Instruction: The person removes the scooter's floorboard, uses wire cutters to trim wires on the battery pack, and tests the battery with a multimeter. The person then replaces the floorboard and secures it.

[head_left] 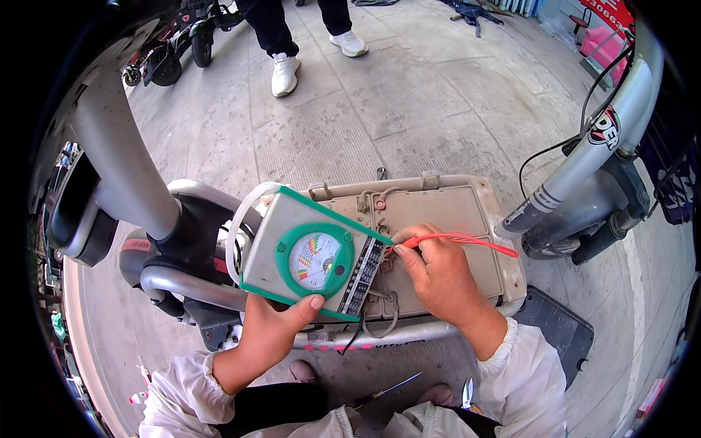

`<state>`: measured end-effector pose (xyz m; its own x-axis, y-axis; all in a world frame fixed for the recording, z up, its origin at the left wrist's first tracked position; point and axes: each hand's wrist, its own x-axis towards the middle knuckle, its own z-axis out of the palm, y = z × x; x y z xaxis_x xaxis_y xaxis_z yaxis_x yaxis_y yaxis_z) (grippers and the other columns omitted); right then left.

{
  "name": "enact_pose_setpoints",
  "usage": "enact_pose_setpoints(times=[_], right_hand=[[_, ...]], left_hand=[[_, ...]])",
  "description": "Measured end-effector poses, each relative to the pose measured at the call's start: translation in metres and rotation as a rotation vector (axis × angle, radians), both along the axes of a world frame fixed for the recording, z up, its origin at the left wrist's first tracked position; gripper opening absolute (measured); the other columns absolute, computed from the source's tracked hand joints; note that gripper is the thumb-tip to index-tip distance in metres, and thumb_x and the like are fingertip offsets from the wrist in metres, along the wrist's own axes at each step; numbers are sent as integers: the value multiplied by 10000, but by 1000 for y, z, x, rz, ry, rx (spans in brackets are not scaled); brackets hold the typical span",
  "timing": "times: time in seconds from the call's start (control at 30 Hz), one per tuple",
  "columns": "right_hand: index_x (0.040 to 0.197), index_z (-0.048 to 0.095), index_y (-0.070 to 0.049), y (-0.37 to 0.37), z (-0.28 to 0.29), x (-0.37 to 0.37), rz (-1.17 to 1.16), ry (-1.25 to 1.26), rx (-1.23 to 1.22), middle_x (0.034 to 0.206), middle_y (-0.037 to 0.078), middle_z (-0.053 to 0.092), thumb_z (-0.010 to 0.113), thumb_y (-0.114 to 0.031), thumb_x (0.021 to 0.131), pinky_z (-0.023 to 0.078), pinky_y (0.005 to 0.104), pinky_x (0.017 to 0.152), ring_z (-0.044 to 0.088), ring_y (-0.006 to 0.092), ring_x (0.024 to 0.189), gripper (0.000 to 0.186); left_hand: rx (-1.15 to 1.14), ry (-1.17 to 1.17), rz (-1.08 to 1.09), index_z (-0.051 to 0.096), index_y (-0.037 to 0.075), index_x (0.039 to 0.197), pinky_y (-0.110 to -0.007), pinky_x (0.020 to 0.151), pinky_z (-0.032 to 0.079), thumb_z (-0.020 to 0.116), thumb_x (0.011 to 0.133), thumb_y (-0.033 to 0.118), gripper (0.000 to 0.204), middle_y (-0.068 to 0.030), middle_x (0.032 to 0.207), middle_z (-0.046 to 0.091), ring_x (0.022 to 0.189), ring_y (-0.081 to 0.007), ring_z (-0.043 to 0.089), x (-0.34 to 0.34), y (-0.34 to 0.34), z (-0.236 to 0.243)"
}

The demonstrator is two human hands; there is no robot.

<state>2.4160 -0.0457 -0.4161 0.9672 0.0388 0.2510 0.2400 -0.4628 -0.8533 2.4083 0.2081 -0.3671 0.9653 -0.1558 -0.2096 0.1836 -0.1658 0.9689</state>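
My left hand point(277, 325) grips a grey and green battery tester point(261, 255) with a round dial and a white carrying handle, thumb on its near edge. In my right hand point(445, 281) is a red test probe point(411, 241), pinched between thumb and fingers, its red wire looping to the right. The probe's tip lies by the tester's right corner; the tester hides what it may touch. Beneath both hands is an uncovered battery box point(511, 281) with grey batteries point(445, 212) and wired terminals point(380, 205). A black lead point(356, 336) hangs below the tester.
The box sits in an electric bike's frame, between a thick grey tube point(135, 160) and a silver tube point(569, 168). A screwdriver point(394, 387) and pliers point(467, 394) lie near my feet. A dark cover point(555, 328) lies at right. Another person's white shoes point(285, 74) stand ahead.
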Motion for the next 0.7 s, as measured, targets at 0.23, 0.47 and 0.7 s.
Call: enact_pose_setpoints(times=[0.23, 0.47, 0.7], right_hand=[[1012, 621, 13, -4, 3, 0, -7, 90, 75, 978, 179, 654, 638, -64, 950, 503, 420, 796, 641, 361, 908, 100], [1047, 641, 2, -5, 1, -1, -18, 63, 64, 951, 156, 674, 653, -70, 948, 514, 411, 760, 650, 356, 849, 124], [1083, 635, 10, -7, -8, -12, -164, 94, 259, 951, 120, 697, 616, -59, 996, 549, 334, 728, 702, 218, 834, 112]], left_hand=[[-12, 45, 21, 402, -77, 1408, -369, 1036, 472, 830, 860, 158, 734, -159, 1313, 588, 1185, -209, 581, -1, 2, -3], [-6, 40, -14, 414, -80, 1402, -366, 1030, 476, 819, 868, 139, 705, -153, 1306, 594, 1175, -209, 588, 1, 3, 0], [-58, 46, 4, 389, -75, 1419, -370, 1043, 470, 813, 871, 128, 722, -157, 1321, 583, 1187, -211, 584, 0, 0, 1]])
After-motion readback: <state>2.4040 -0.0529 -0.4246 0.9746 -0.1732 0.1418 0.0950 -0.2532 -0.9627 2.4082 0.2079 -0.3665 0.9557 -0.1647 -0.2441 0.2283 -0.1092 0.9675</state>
